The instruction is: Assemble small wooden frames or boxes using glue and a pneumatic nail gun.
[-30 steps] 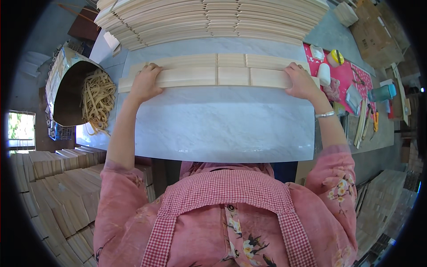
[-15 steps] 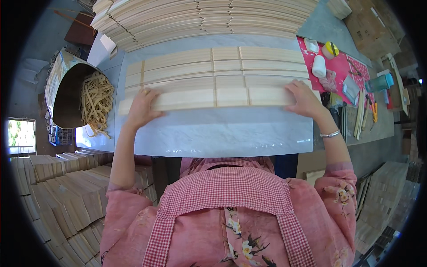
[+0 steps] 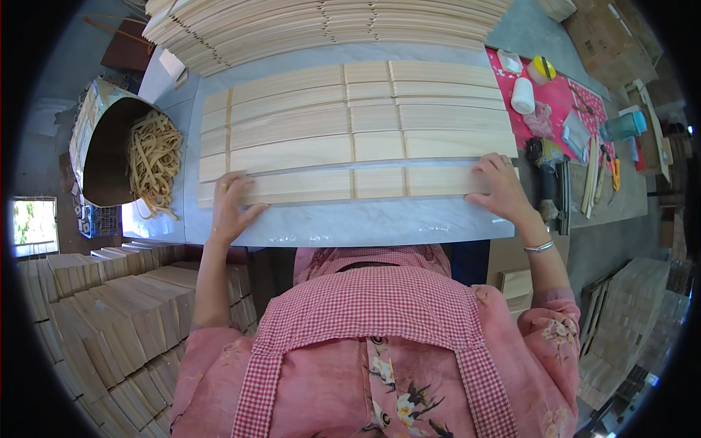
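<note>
Several pale wooden slats with crosswise grooves (image 3: 292, 150) lie side by side on the bluish-white marbled tabletop (image 3: 380, 223). The nearest wooden slat (image 3: 307, 187) is set apart from them by a narrow gap. My left hand (image 3: 233, 208) grips this slat by its left end, fingers on its far side and thumb at its near edge. At the other end my right hand (image 3: 504, 188) holds the same slat between fingers and thumb. A bracelet is on my right wrist.
Behind the slats rises a large stack of grooved slats (image 3: 292, 29). At left, a tipped container (image 3: 109, 157) spills tan strips (image 3: 157, 157). To the right, a pink mat (image 3: 558, 109) carries a white bottle (image 3: 522, 95) and yellow tape; tools with orange handles (image 3: 616, 174) lie nearby.
Both hands have drawn the nearest slat toward me, and a gap now separates it from the others. More rows of slats show on the table behind it.
</note>
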A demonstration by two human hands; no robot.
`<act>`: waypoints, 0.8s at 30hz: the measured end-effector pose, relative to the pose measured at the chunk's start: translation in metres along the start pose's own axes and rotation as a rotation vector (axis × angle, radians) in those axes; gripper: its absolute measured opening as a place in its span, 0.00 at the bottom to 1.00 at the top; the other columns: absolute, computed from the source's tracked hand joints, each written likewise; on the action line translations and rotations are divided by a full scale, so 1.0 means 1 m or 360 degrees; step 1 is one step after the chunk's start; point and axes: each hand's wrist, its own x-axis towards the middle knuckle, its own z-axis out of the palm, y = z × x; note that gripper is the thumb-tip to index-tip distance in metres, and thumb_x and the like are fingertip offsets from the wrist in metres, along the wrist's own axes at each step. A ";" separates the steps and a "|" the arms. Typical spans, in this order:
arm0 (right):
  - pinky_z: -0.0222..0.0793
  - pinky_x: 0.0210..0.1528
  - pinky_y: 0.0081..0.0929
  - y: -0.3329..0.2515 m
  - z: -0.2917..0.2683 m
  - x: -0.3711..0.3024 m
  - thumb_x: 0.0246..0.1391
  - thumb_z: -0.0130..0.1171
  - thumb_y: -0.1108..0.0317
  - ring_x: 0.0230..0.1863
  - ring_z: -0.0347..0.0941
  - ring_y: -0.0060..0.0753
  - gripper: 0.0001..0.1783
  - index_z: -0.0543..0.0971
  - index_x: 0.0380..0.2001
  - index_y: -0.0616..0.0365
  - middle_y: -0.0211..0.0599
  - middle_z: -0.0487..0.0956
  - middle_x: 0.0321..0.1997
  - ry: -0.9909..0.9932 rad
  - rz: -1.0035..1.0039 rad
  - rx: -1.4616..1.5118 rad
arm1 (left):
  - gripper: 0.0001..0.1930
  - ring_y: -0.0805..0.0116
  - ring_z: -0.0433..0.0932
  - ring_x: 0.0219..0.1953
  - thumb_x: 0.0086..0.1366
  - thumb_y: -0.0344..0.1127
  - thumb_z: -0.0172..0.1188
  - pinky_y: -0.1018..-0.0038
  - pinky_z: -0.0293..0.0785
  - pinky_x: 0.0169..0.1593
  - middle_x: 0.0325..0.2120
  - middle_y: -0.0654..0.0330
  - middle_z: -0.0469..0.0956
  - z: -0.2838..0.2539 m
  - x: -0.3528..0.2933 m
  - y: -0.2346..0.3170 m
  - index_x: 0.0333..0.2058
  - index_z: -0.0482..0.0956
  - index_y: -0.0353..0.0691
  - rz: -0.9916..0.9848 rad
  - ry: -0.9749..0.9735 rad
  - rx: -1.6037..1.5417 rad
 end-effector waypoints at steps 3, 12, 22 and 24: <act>0.65 0.57 0.36 0.004 0.005 -0.010 0.38 0.75 0.65 0.52 0.69 0.44 0.25 0.79 0.43 0.54 0.33 0.76 0.50 0.0121 -0.0075 -0.0088 | 0.26 0.54 0.72 0.53 0.48 0.32 0.76 0.62 0.70 0.59 0.50 0.55 0.74 0.005 -0.005 -0.004 0.48 0.82 0.39 0.0108 0.0070 0.0015; 0.68 0.56 0.40 0.021 0.029 -0.006 0.47 0.68 0.64 0.53 0.70 0.48 0.23 0.80 0.48 0.58 0.39 0.76 0.54 0.0572 0.0101 -0.0121 | 0.28 0.47 0.72 0.57 0.56 0.37 0.73 0.60 0.68 0.62 0.57 0.51 0.72 0.008 -0.005 -0.017 0.56 0.78 0.41 0.0210 0.0181 0.0385; 0.70 0.55 0.43 0.073 0.050 -0.012 0.53 0.60 0.68 0.50 0.72 0.55 0.19 0.79 0.49 0.62 0.46 0.77 0.54 0.0896 0.0719 -0.0252 | 0.33 0.41 0.66 0.65 0.67 0.53 0.61 0.55 0.62 0.67 0.62 0.43 0.70 0.008 -0.023 -0.115 0.65 0.69 0.42 -0.0738 0.0448 0.0559; 0.70 0.54 0.42 0.066 0.041 -0.010 0.53 0.59 0.69 0.49 0.73 0.55 0.19 0.79 0.49 0.62 0.47 0.78 0.53 0.0781 0.0729 -0.0415 | 0.32 0.42 0.66 0.65 0.68 0.52 0.61 0.55 0.62 0.66 0.63 0.42 0.69 0.005 -0.024 -0.113 0.64 0.69 0.40 -0.0730 0.0402 0.0623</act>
